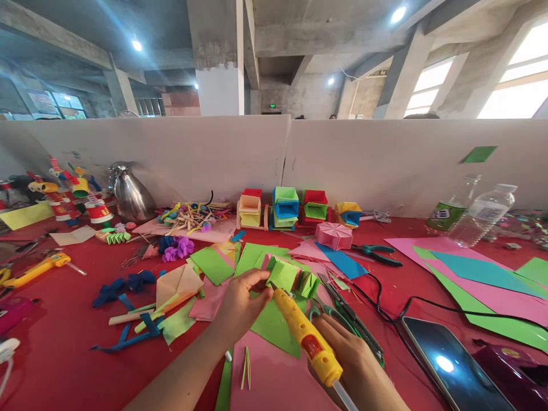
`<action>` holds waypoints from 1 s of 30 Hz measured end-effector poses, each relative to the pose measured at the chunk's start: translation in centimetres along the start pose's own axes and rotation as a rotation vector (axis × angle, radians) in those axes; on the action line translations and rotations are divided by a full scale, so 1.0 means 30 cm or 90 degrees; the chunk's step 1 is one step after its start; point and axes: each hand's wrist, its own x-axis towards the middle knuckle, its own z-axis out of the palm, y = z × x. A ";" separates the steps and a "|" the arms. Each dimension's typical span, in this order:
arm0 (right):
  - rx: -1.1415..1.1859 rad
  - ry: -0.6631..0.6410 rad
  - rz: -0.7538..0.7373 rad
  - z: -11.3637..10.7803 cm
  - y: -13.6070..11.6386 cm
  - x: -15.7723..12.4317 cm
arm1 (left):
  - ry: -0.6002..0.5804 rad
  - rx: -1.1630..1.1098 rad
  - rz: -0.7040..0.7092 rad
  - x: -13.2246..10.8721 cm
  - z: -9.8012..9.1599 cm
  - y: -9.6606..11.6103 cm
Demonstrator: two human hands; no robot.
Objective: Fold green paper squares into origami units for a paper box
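My left hand (242, 302) pinches the edge of a light-green folded paper piece (283, 275) between thumb and fingers. In my right hand (351, 357) is a yellow hot glue gun (293, 319), with a clear glue stick (343, 395) poking from its rear. The gun's nozzle points at the green piece, close to my left fingertips; whether it touches cannot be made out. Green paper (278, 325) and a pink sheet (274, 377) lie under my hands. Just right of the gun lie green-handled scissors (338, 314) and a dark utility knife (359, 322).
Folded-paper boxes (286, 206) stand along the white partition (192, 154). Pliers (377, 251), a black cable (379, 294), a phone (449, 365) and plastic bottles (488, 214) are on the right. A steel jug (132, 194), paper scraps and another yellow glue gun (38, 271) are on the left.
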 end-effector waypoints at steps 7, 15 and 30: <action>-0.011 0.007 0.016 -0.001 0.006 -0.004 | 0.013 0.000 0.006 -0.001 -0.004 0.000; -0.052 0.035 0.010 0.004 0.016 -0.007 | 0.017 0.008 0.011 -0.003 -0.001 0.001; -0.045 0.083 0.007 0.000 0.026 -0.012 | 0.023 0.018 0.038 -0.005 0.006 -0.015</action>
